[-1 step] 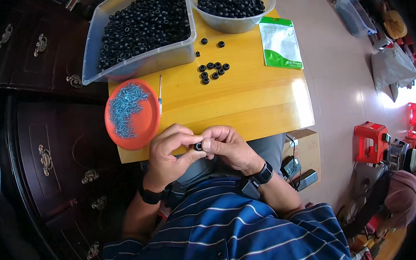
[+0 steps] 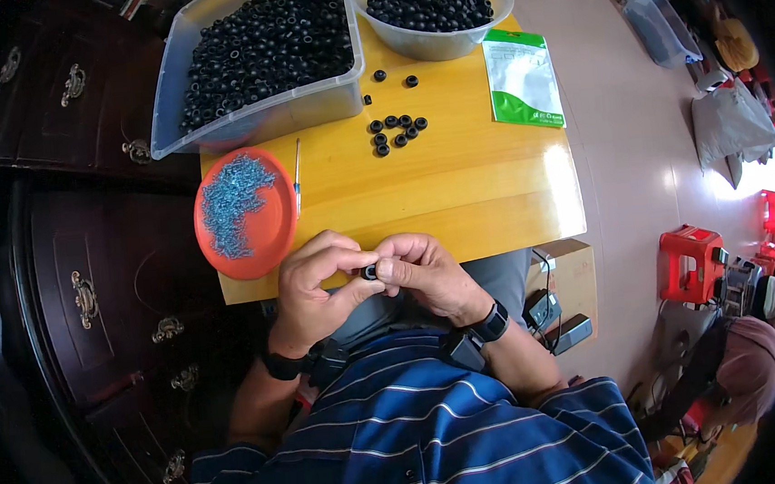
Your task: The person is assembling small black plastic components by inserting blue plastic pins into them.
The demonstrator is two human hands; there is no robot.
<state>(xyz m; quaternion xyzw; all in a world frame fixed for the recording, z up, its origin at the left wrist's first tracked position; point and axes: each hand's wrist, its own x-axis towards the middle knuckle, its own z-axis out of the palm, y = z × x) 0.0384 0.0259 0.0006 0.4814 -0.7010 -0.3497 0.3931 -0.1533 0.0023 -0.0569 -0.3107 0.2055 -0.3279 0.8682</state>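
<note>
Between both hands, just past the near table edge, is a small round black ring (image 2: 370, 272) with a hole. My left hand (image 2: 316, 282) is closed, pinching the ring with thumb and forefinger. From the other side, my right hand (image 2: 422, 274) pinches it too, with bent fingers partly hiding it. A loose group of similar black rings (image 2: 400, 140) lies farther up the yellow table (image 2: 457, 205). Left of the hands sits a red-orange plate (image 2: 265, 252) with a heap of small silvery screws or pins (image 2: 230, 209). A thin screwdriver-like tool (image 2: 298, 181) lies beside the plate.
A large clear bin (image 2: 260, 120) and a clear round bowl (image 2: 445, 46), both full of black rings, stand at the back. A green-and-white packet (image 2: 522, 81) lies at right. Dark drawers (image 2: 89, 265) flank the left. A red stool (image 2: 691, 264) and another person (image 2: 748, 368) are at right.
</note>
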